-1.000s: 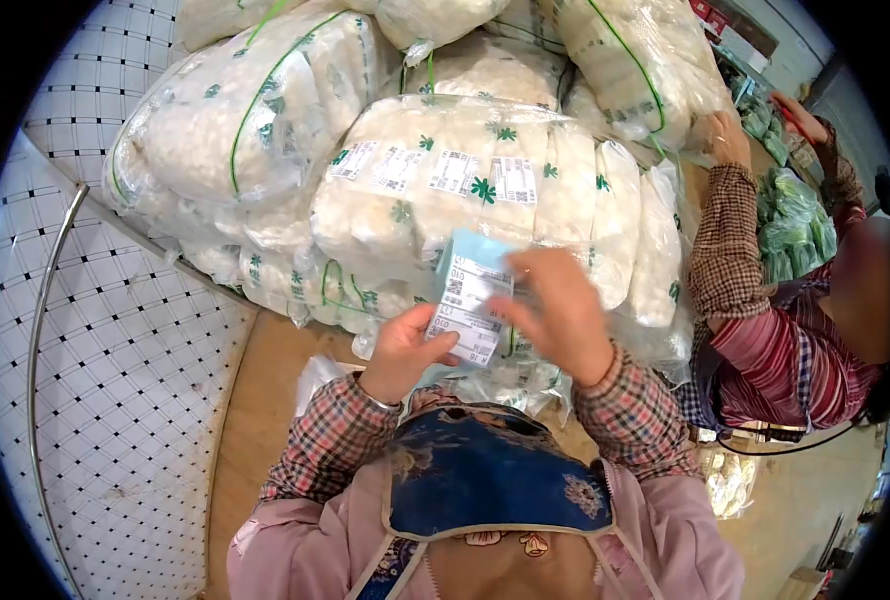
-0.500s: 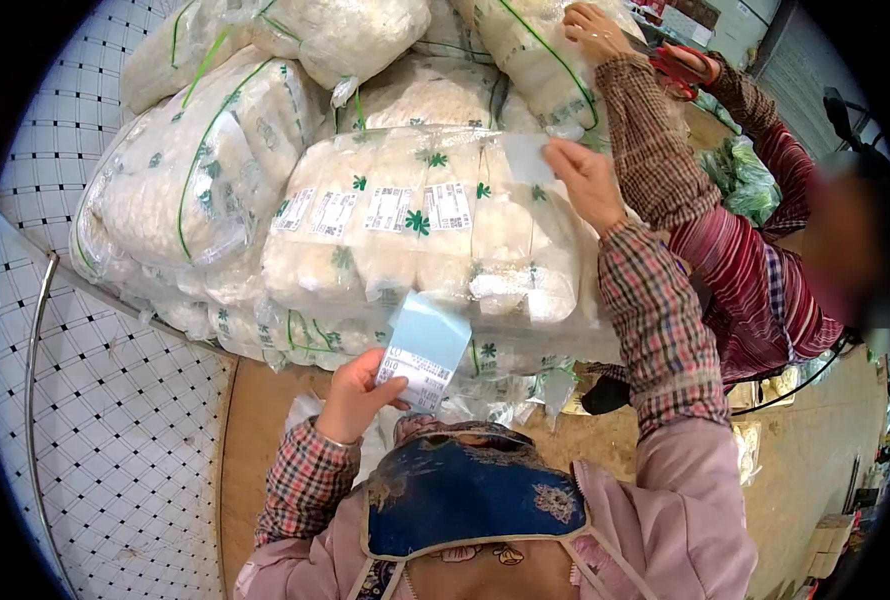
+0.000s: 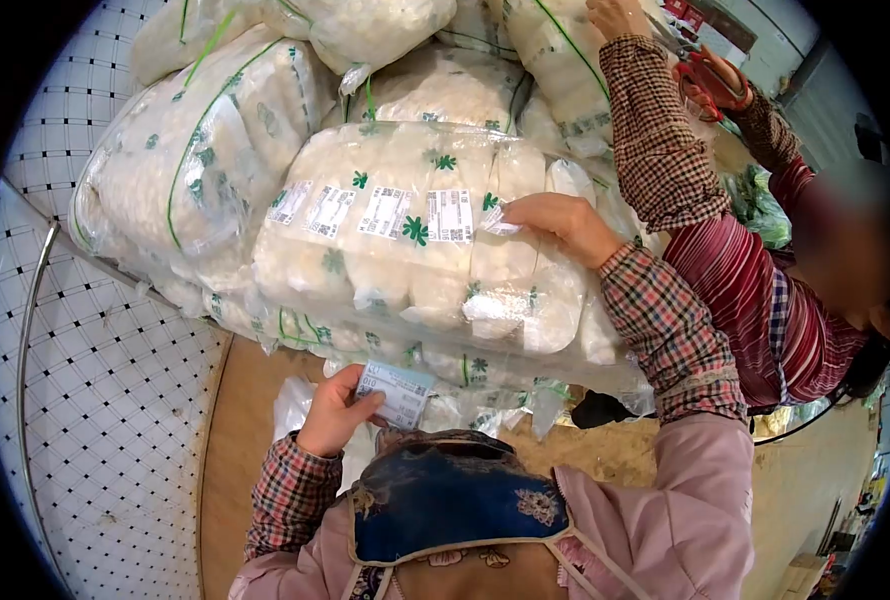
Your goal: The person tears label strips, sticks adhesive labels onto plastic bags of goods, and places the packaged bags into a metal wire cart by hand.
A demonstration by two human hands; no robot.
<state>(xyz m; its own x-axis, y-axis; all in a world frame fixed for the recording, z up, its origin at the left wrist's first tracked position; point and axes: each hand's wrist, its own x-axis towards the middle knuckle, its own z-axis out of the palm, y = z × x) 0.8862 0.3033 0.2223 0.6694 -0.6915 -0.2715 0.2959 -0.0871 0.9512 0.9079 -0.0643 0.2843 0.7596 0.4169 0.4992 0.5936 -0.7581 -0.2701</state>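
Observation:
My left hand (image 3: 337,415) grips a small strip of printed labels (image 3: 395,394) on pale blue backing, low in front of my apron. A large clear plastic bag (image 3: 365,275) filled with pale, rounded contents lies ahead of me, marked with green leaf prints. Several white printed labels (image 3: 390,212) are stuck in a row across its top. At the row's right end, my right hand (image 3: 565,225) pinches a white label (image 3: 501,220) between thumb and fingertips, against the bag's surface. Whether that label is fully stuck cannot be seen.
More filled bags (image 3: 205,150) tied with green bands are piled left and behind. At the right, a co-worker (image 3: 755,280) holds red-handled scissors (image 3: 710,85) over the pile. A curved metal rail (image 3: 35,350) runs along the patterned white surface at left.
My right hand has moved left and down onto the bag, at the end of the label row. My left hand has drawn the label strip lower and tilted it. The co-worker's hands have shifted upward.

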